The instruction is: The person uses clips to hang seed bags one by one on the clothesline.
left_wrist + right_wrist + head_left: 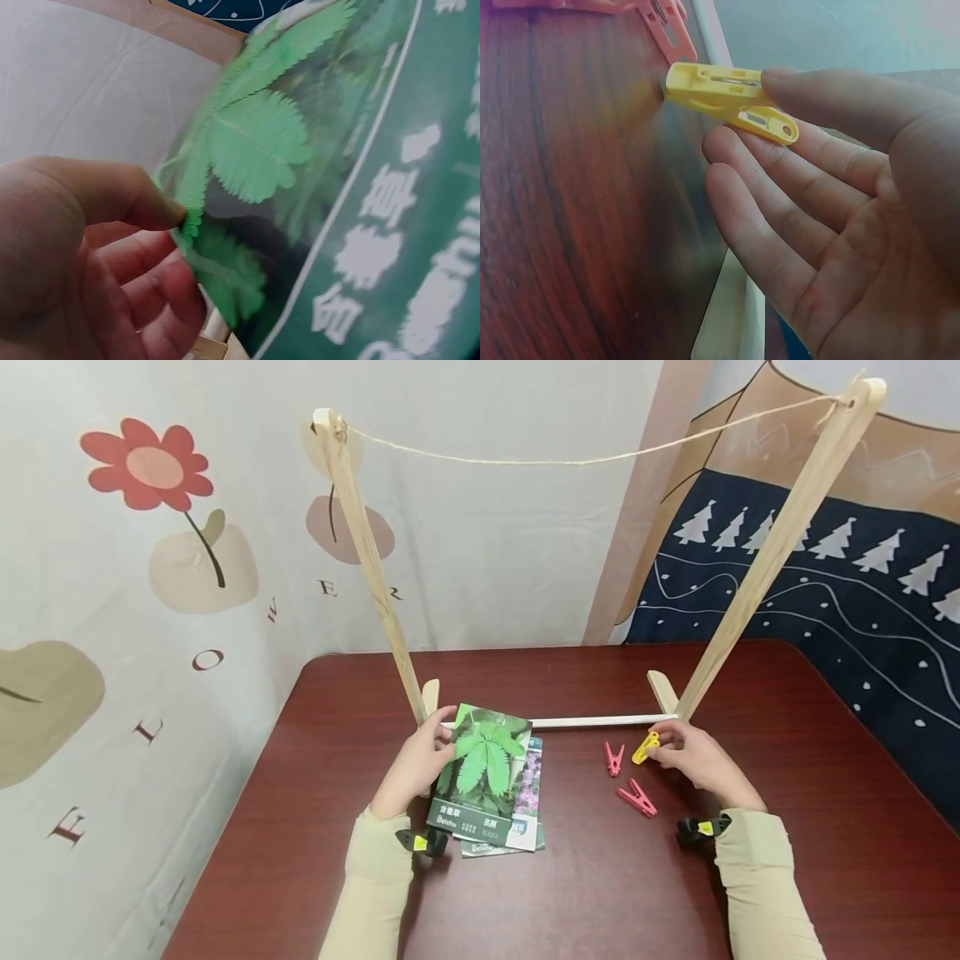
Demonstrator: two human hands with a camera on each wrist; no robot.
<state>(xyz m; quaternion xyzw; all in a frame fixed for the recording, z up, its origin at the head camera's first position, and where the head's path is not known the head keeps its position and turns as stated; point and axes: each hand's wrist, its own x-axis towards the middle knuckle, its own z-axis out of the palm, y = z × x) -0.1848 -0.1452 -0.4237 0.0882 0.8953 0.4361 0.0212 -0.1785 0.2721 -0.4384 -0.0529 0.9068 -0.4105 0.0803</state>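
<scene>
My left hand (421,758) pinches the left edge of a green seed packet (486,768) printed with a fern-like leaf. In the left wrist view, thumb and fingers grip that packet (259,150) by its margin. Beneath it in the head view lies a packet with purple flowers (530,785), and part of another green packet (487,850) shows below. My right hand (701,758) holds a yellow clothespin (645,748) between thumb and fingers; the right wrist view shows the clothespin (724,94) close above the tabletop. Two pink clothespins (613,759) (638,798) lie left of this hand.
A wooden frame stands on the dark red table (585,893), with a left post (371,560), a right post (780,543) and a white bar (600,722) low between them. A sagging string (525,462) joins the post tops. Printed cloth (487,552) hangs behind.
</scene>
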